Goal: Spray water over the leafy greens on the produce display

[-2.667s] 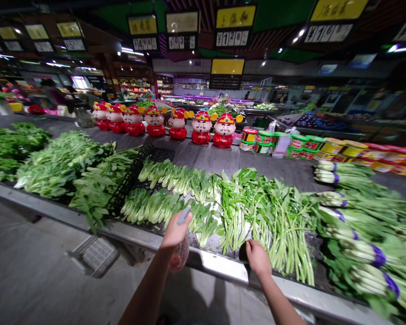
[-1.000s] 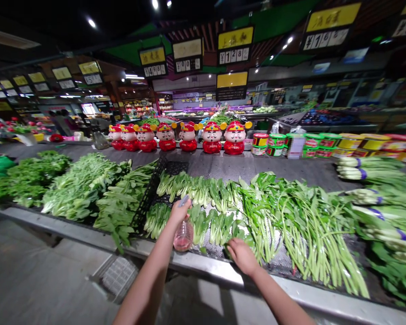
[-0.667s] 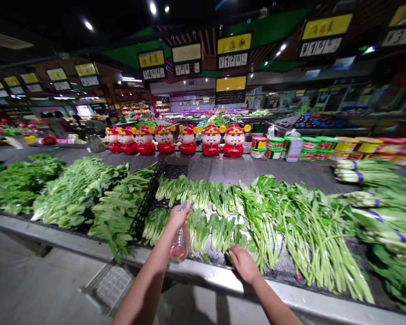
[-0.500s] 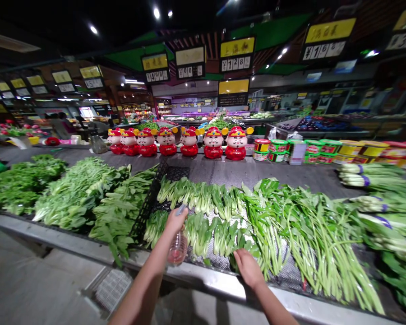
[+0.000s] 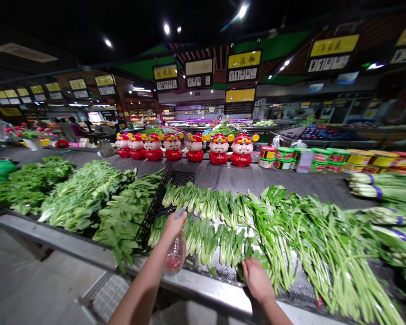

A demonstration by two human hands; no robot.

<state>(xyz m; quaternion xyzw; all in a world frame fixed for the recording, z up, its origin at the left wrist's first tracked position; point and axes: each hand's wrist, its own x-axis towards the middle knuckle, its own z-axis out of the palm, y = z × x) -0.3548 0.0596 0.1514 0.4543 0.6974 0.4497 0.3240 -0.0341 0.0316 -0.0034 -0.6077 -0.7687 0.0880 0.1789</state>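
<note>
My left hand (image 5: 173,227) is wrapped around the neck of a clear spray bottle (image 5: 176,256) with a grey nozzle and some reddish tint low down. It hangs over the front of the bok choy (image 5: 205,241), which lies in two rows on a perforated metal surface. My right hand (image 5: 258,279) is at the front edge of the display, fingers curled in beside some dark green leaves. Whatever its fingertips hold, if anything, is hidden. Just right of that hand spread long-stemmed leafy greens (image 5: 301,239).
A black plastic crate divider (image 5: 155,210) separates the bok choy from more greens (image 5: 128,210) at left. Red figurines (image 5: 219,151) and stacked tubs (image 5: 284,158) line the back. Purple-banded vegetables (image 5: 382,189) lie at right. A metal rail (image 5: 219,291) runs along the front.
The view has shifted, so the shelf appears lower and farther right. My left hand with the spray bottle has moved slightly left over the bok choy. My right hand stays near the same leaves.
</note>
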